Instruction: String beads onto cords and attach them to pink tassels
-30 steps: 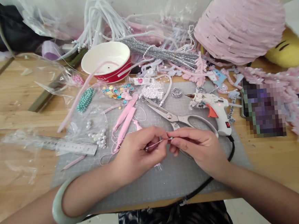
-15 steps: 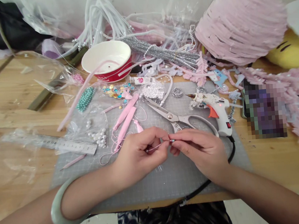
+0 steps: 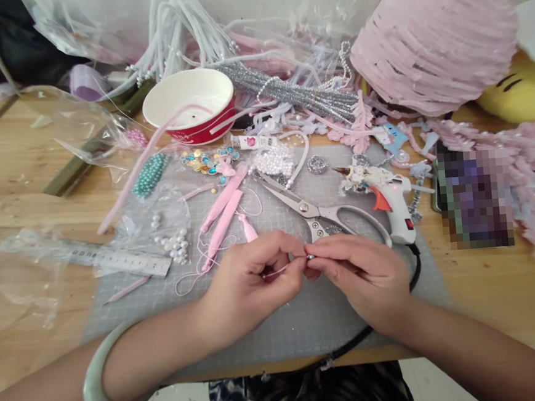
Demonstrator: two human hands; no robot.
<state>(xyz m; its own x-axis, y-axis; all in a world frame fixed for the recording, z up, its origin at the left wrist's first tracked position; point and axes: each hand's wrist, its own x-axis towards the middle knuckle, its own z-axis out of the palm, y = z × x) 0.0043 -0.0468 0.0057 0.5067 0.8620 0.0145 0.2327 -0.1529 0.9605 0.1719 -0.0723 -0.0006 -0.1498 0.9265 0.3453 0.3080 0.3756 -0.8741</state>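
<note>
My left hand (image 3: pixel 259 278) pinches a thin pink thread (image 3: pixel 277 269) between thumb and index finger. Fingertip to fingertip with it, my right hand (image 3: pixel 363 273) is closed on a tiny blue-green bead (image 3: pixel 309 257). How the thread meets the bead is too small to tell. Pink tassels (image 3: pixel 223 228) with loose thread loops lie on the grey cutting mat (image 3: pixel 278 342) beyond my left hand. Just past my fingertips rest the open scissors (image 3: pixel 317 209).
A white glue gun (image 3: pixel 395 206) lies right of the scissors, its black cord curving under my right hand. Farther back are a red-and-white bowl (image 3: pixel 220 127), white beads (image 3: pixel 273 161) and green beads (image 3: pixel 149 174). A steel ruler (image 3: pixel 133 260) lies at left, a phone (image 3: pixel 474 199) at right.
Both hands stay together at nearly the same spot, with the left fingers shifted very slightly. The bead now sits a little lower in the view, and less of it shows.
</note>
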